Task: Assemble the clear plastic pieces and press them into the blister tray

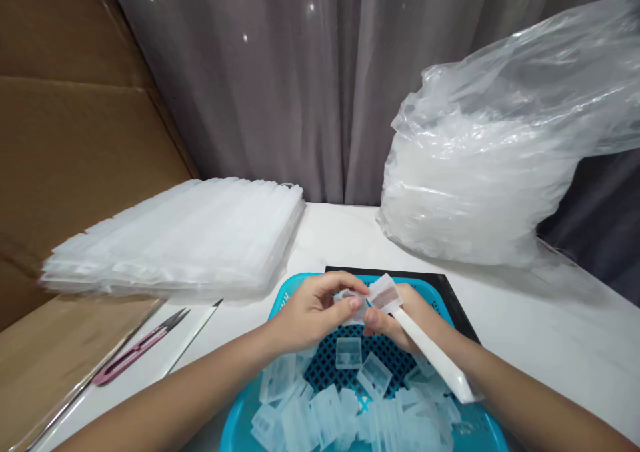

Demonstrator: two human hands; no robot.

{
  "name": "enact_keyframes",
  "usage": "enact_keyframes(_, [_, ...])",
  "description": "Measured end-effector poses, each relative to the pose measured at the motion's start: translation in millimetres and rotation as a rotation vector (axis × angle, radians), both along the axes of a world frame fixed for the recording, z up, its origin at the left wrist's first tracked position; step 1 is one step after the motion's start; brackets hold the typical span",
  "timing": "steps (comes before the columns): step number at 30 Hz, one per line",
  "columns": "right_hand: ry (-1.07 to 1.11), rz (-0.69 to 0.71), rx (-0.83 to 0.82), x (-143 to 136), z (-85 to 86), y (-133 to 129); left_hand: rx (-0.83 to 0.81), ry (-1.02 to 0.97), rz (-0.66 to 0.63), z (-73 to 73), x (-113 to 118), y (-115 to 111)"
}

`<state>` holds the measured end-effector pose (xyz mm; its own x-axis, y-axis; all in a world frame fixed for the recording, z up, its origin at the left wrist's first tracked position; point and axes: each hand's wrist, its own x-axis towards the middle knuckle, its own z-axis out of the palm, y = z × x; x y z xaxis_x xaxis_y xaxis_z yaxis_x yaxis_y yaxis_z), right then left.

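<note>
Cardboard (65,132) stands at ten o'clock from the middle of the view; a thick stack of translucent white plastic strips (175,239) lies at nine on the white counter (340,239). Pink-handled thread snips (134,355) lie at eight, apart from both hands. At six sits a blue perforated plastic basket (239,405), with small clear plastic boxes (349,353) scattered on its floor and heaped toward its near side. Over its far half the hands are close together: the left hand (311,307) pinches a clear piece (356,317) between thumb and fingers, and the right hand (414,302), toward five, grips a small clear box (385,293). A narrow white strip (431,355) slants from that box between four and five; whether the two are joined, I cannot tell. At three, a large clear plastic bag (465,199) bulges with whitish contents. The heap suggests a fair amount is done, though its boxes could equally be waiting; the pieces in the fingers look unfinished, and stack and bag probably hold plenty more.
</note>
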<state>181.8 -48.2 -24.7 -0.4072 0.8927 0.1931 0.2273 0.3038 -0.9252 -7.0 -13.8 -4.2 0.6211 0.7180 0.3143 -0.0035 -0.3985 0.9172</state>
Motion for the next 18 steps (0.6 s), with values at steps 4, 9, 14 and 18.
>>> enact_keyframes(4, [-0.055,-0.097,0.023,-2.6,0.8,0.5,-0.036,0.032,-0.006,-6.7,-0.6,1.1])
enact_keyframes(9, [-0.151,-0.153,0.14,-3.0,9.6,1.2,-0.099,0.033,-0.051,-11.9,-4.4,1.1])
enact_keyframes(14, [-0.288,-0.255,0.384,-1.7,16.4,1.4,0.004,0.087,-0.051,-8.7,-9.1,-1.9])
enact_keyframes(18, [-0.32,-0.407,0.683,25.9,45.9,-1.1,-0.022,0.117,-0.054,-9.8,-13.6,0.1])
